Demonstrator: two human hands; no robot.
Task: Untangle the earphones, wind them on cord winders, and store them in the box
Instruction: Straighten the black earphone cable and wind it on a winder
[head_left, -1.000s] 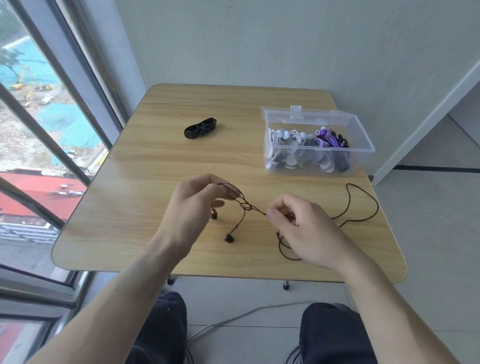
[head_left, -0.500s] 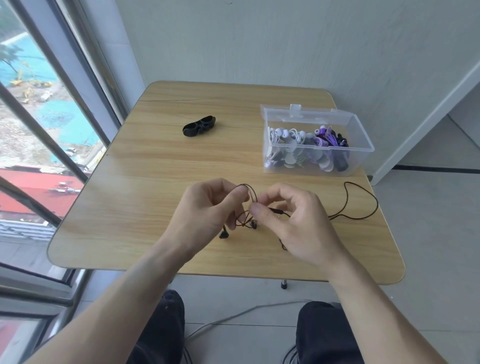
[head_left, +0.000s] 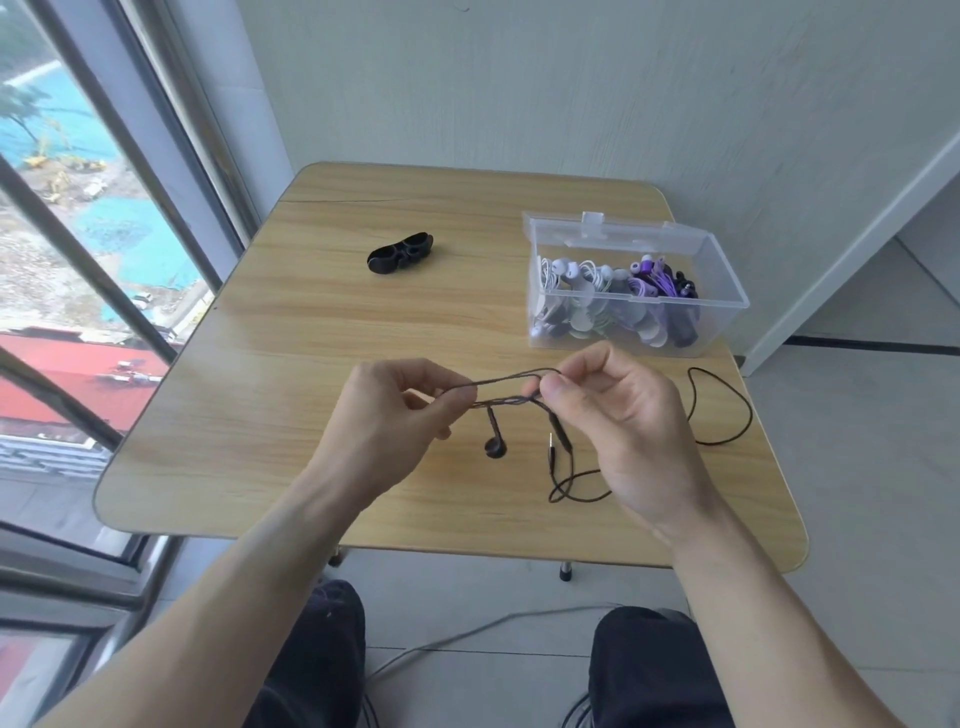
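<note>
Black earphones (head_left: 506, 392) are stretched between my two hands above the wooden table (head_left: 291, 364). My left hand (head_left: 387, 415) pinches the cord at its left end, and my right hand (head_left: 618, 410) pinches it at the right. One earbud (head_left: 495, 447) hangs below the taut strands. The plug (head_left: 550, 451) and more cord loop down onto the table under my right hand, trailing off in a big loop to the right. A black cord winder (head_left: 400, 253) lies at the table's far middle. The clear plastic box (head_left: 631, 283) stands open at the far right.
The box holds several wound earphones, white, purple and black. A window with a metal frame (head_left: 93, 270) runs along the left. A grey wall stands behind the table. My knees and a grey floor cable (head_left: 467, 631) show below the table's near edge.
My hands were close together over the tangle half a second ago. They have now moved apart, drawing the cord into two nearly straight strands, and one earbud has dropped free to hang.
</note>
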